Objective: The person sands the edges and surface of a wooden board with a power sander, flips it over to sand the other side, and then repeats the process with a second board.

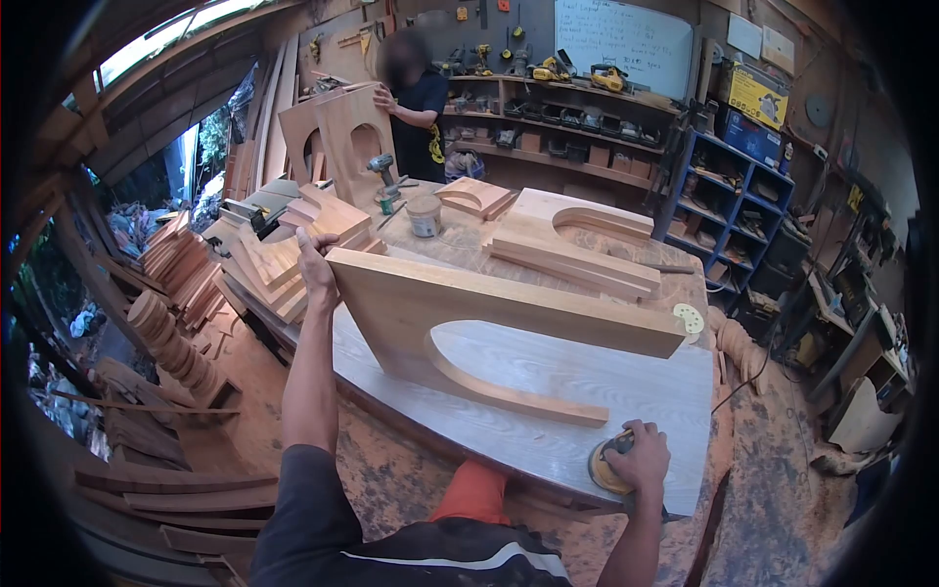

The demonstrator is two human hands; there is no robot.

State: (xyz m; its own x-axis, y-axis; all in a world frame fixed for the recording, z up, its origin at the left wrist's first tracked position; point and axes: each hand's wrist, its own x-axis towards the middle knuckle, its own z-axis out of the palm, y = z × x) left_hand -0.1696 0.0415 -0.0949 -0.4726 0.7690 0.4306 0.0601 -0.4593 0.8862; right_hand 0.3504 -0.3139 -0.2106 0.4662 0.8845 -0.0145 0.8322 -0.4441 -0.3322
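A wooden panel with a curved cutout (391, 333) stands on edge on the pale wood-grain tabletop (528, 362). My left hand (318, 264) grips its upper left corner, fingers over the top edge. At the table's near right, my right hand (641, 455) is wrapped over a yellow and black orbital sander (606, 468), which rests on the tabletop below the panel's open end. A round, perforated sanding disc (689, 318) lies near the panel's far right end.
Across the table a person (421, 112) holds upright arched panels (347, 137). Further back on the table are a cordless drill (382, 168), a tub (424, 216) and more cut panels (577, 240). Stacked boards (181, 259) stand left; a blue shelf (729, 201) stands right.
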